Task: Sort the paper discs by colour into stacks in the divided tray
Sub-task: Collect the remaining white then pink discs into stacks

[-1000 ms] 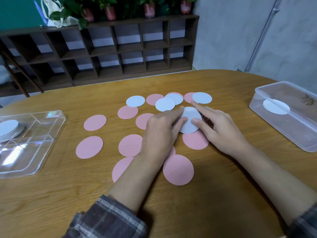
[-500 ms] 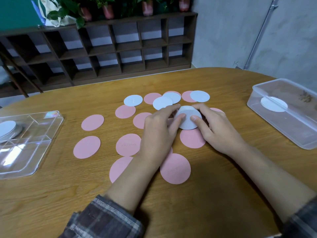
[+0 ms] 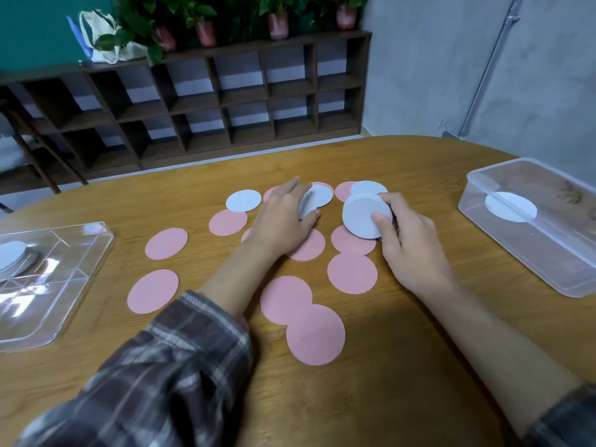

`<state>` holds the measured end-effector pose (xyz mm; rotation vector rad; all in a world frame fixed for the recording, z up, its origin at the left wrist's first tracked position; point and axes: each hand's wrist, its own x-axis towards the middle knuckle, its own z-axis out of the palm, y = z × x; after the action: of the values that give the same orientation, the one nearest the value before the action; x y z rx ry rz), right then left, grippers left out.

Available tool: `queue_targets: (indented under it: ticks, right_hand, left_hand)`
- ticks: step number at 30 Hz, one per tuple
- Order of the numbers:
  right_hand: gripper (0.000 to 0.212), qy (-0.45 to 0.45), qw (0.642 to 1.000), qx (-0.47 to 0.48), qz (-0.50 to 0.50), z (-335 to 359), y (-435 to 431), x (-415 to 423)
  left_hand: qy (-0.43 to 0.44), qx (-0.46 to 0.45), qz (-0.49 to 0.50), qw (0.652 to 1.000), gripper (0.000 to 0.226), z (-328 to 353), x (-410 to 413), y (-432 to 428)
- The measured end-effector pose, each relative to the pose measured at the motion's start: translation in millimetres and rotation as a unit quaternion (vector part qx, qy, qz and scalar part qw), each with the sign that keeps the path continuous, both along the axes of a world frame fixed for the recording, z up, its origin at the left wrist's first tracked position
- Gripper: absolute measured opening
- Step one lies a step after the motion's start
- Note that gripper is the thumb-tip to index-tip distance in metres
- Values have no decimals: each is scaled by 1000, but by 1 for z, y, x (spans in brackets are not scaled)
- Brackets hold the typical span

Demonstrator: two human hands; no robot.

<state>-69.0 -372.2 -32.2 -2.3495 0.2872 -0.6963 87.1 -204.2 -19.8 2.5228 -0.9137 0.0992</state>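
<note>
Held tilted white disc stack [image 3: 362, 217] clenched in right grip [image 3: 409, 246] at 1 o'clock. Laid left grip [image 3: 280, 221] released, fingers straight, on single white disc [image 3: 321, 196] at 12. Saw pink discs [image 3: 166, 243] scattered over counter [image 3: 403, 366], divided tray [image 3: 64, 301] at 9 with white pile [image 3: 9, 256].

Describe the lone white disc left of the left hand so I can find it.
On the wooden table, find the left hand in the middle. Just left of it lies the white disc, flat and untouched, the only white one among the pink discs on that side.
</note>
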Motion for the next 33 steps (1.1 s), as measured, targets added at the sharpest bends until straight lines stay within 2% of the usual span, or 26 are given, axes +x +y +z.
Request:
queue_targets:
  ticks: [3, 5, 16, 18, 21, 23, 25, 28, 33]
  right_hand:
    - [28, 9, 1000, -2, -1, -1, 1, 1]
    - [29, 15, 1000, -5, -5, -1, 1, 1]
    - [29, 16, 1000, -4, -2, 0, 2, 0]
    - [29, 14, 1000, -3, 1, 1, 3, 0]
    - [29, 15, 1000, -7, 3, 2, 4, -1]
    - [29, 17, 1000, -10, 4, 2, 4, -2]
    - [29, 18, 1000, -7, 5, 3, 4, -2]
    - [31, 10, 1000, 1, 9, 6, 6, -3]
    - [42, 6, 1000, 16, 1, 7, 6, -2]
  left_hand:
    - [8, 67, -23, 997, 64, 5, 11, -10]
    - [-5, 88, -37, 995, 55, 6, 11, -14]
    - [-105, 122, -48, 986, 20, 9, -5, -10]
    - [-114, 117, -45, 986, 19, 13, -10, -3]
    - [-144, 81, -40, 985, 15, 13, -15, 6]
    - [-163, 16, -29, 986, 14, 12, -20, 12]
    - [-168, -62, -27, 984, 24, 12, -28, 17]
    - [-147, -133, -36, 979, 29, 9, -40, 22]
    - [-97, -237, -14, 967, 24, 6, -57, 28]
